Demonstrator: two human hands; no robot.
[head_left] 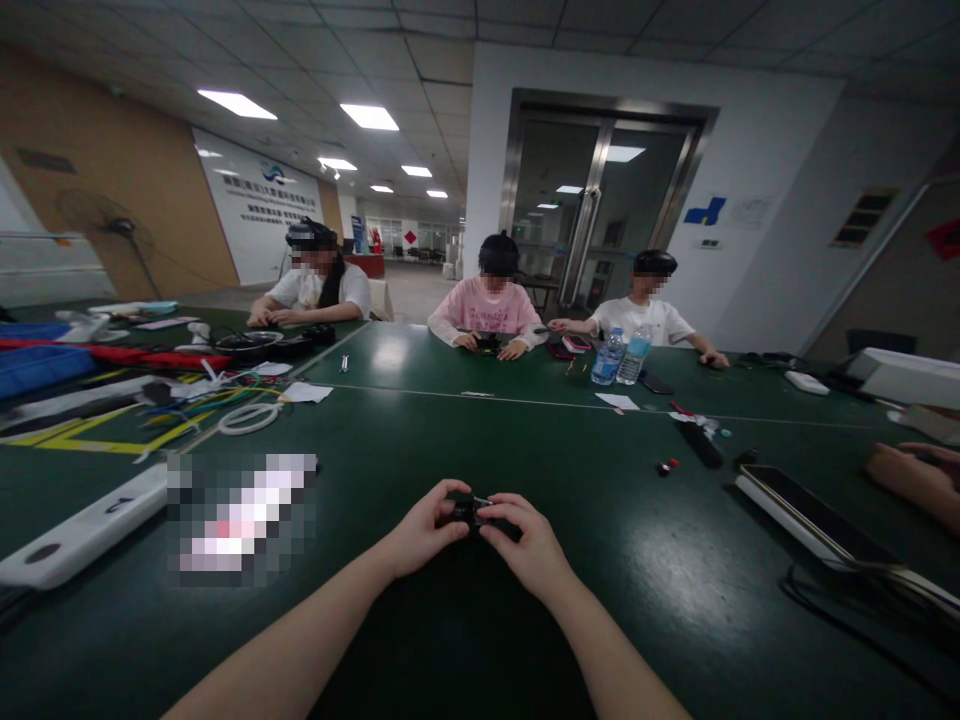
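Both my hands meet around a small black object [466, 511] with a shiny metal-looking part, just above the dark green table [420, 640]. My left hand [421, 532] pinches its left side between thumb and fingers. From the right, the fingers of my right hand [528, 545] close on the same object, near the shiny part. Its exact kind is too small and too covered by fingertips to make out.
A white device [90, 525] and a pixelated phone-like object [251, 510] lie to the left. Cables and a white coil [249, 418] are behind them. Two water bottles [607, 357] stand farther back. A dark-screened phone [814, 515] lies right, near another person's hand [915, 480]. Several people sit around.
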